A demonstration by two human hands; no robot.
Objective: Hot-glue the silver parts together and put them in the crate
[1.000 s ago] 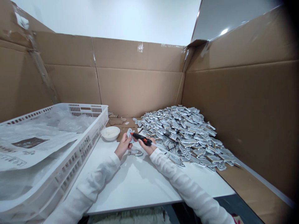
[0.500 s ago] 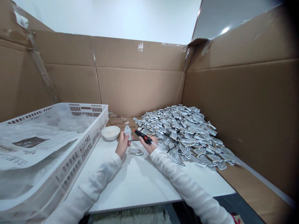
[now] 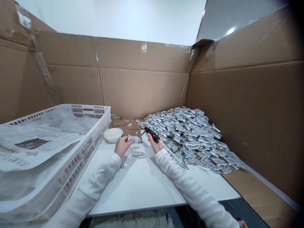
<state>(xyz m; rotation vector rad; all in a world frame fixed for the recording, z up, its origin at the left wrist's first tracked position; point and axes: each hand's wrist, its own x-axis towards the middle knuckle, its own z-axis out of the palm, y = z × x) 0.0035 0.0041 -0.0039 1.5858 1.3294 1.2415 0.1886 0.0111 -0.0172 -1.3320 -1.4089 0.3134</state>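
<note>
My left hand (image 3: pixel 123 145) pinches a small white-and-grey arched cutout (image 3: pixel 134 138) by one end, holding it on its side over a brown cardboard piece (image 3: pixel 130 133). My right hand (image 3: pixel 155 144) is wrapped round a black glue gun (image 3: pixel 152 134) with orange parts. A long whitish stick (image 3: pixel 169 152) runs out of the glue gun's back end, and its tip points up and left, apart from the cutout. A second arched cutout (image 3: pixel 138 154) lies flat on the white table between my hands. Beside my left wrist lies a small dark ring (image 3: pixel 122 166).
A large pile of similar cutouts (image 3: pixel 182 129) rises on the right. At the left stands a white plastic crate (image 3: pixel 95 126) with clear bags and a printed sheet. A white bowl (image 3: pixel 113 135) sits beside it. Cardboard walls (image 3: pixel 142 82) enclose the table.
The cutout in my left hand has turned from upright to lying sideways. My right hand has drawn the glue gun away, a little to the right and up. The small ring now shows.
</note>
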